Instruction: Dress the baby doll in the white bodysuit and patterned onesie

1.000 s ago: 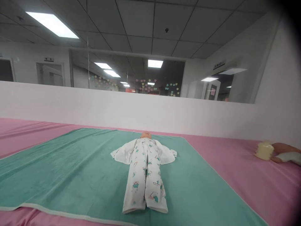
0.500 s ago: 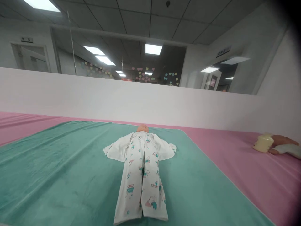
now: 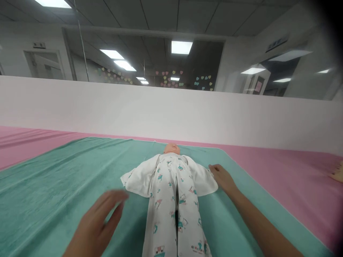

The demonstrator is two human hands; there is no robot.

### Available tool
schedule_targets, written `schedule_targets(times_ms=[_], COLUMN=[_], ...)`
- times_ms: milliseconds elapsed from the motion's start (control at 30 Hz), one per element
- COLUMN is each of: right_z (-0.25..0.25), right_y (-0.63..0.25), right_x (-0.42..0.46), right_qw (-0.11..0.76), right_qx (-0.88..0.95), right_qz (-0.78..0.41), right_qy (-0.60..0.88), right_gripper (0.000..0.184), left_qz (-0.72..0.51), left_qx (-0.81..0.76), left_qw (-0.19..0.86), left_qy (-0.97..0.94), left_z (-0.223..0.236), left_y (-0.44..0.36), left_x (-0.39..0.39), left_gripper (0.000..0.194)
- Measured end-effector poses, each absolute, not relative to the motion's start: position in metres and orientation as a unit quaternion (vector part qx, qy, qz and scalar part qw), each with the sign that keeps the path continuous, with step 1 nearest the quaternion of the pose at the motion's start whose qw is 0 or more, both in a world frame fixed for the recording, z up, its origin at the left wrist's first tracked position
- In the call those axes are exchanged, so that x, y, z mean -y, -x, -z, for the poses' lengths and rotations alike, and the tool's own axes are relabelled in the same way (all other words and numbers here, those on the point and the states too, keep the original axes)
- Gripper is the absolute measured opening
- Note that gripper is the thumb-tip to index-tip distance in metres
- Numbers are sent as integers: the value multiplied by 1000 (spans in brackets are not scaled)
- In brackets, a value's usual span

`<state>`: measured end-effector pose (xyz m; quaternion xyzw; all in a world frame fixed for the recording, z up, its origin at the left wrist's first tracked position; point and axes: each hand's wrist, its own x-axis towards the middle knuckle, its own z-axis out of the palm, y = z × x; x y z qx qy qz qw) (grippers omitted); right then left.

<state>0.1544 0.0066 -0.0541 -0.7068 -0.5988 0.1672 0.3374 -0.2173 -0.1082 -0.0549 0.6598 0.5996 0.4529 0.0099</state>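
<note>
A doll [image 3: 172, 148] lies on its back with its head away from me. White baby clothes [image 3: 167, 200] with teal and pink prints cover it, their two long leg parts stretching towards me. Plain white sleeves spread out on both sides. My right hand [image 3: 222, 177] is at the cuff of the right-side sleeve [image 3: 205, 180], its fingers bent together on the cloth edge. My left hand [image 3: 100, 217], slightly blurred, hovers below the left-side sleeve [image 3: 140, 178], apart from it. Its thumb and fingers are spread, with nothing between them.
A green blanket [image 3: 66, 185] lies under the doll on a pink sheet [image 3: 278, 175]. Behind stands a low white wall [image 3: 128, 110] with a wide glass window [image 3: 150, 60] above. At the far right edge, part of a skin-toned object [image 3: 338, 173] shows.
Both my hands have come into view from below, the right one reaching the sleeve. My view has shifted slightly, so the bottle-like yellow object at the right has left the picture.
</note>
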Motion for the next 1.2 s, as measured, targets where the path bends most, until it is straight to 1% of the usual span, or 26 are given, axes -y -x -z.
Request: schedule_targets(times_ms=[33, 67, 133, 233, 333, 400, 467, 533, 633, 700, 733, 800, 867, 900, 967, 1067, 1133, 1200], right_z=[59, 64, 73, 86, 93, 94, 93, 90, 87, 84, 81, 73, 62, 57, 47, 38, 34, 30], right_y=[-147, -140, -129, -128, -138, -145, -148, -148, -145, -144, -144, -143, -140, -137, -127, -103, -84, -67], right_x=[-24, -37, -49, -48, -41, -38, -37, -36, -35, -33, -32, -27, -21, -18, -15, -14, -13, -8], right_qw=[293, 267, 258, 267, 264, 248, 235, 239, 329, 414, 464, 539, 559, 549, 542, 562, 558, 549], right_qx=[599, 587, 571, 568, 577, 577, 578, 587, 605, 597, 580, 535, 491, 482, 477, 486, 498, 512], right_qz=[-137, -117, -89, -31, 35, 27, -4, -35, -100, -162, -213, -358, -507, -550, -585, -572, -565, -566], right_qy=[733, 756, 774, 778, 772, 777, 781, 772, 718, 668, 635, 543, 436, 404, 369, 348, 348, 341], right_gripper=[44, 46, 45, 43, 43, 45, 48, 48, 44, 44, 43, 41, 38, 36, 33, 28, 26, 24], left_qz=[-422, -378, -306, -231, -216, -228, -240, -248, -266, -300, -322, -365, -390, -396, -406, -439, -464, -480], left_qx=[-605, -639, -700, -724, -735, -746, -751, -759, -759, -729, -709, -674, -659, -659, -662, -654, -644, -631], left_qw=[29, 47, 70, 131, 145, 147, 146, 125, 103, 133, 154, 186, 183, 167, 122, 81, 98, 145], left_qy=[-674, -668, -641, -637, -626, -609, -597, -589, -586, -600, -608, -615, -617, -617, -617, -611, -601, -592], left_z=[50, 46, 41, 45, 58, 66, 71, 73, 72, 70, 68, 65, 62, 60, 56, 45, 34, 21], left_y=[221, 222, 218, 207, 204, 209, 215, 222, 226, 226, 226, 225, 224, 223, 221, 212, 202, 188], left_x=[97, 81, 40, -13, -38, -42, -41, -37, -29, -23, -21, -18, -15, -15, -13, -11, -9, -4], left_gripper=[33, 38, 48, 57, 61, 61, 60, 57, 54, 52, 50, 44, 39, 38, 38, 40, 40, 40])
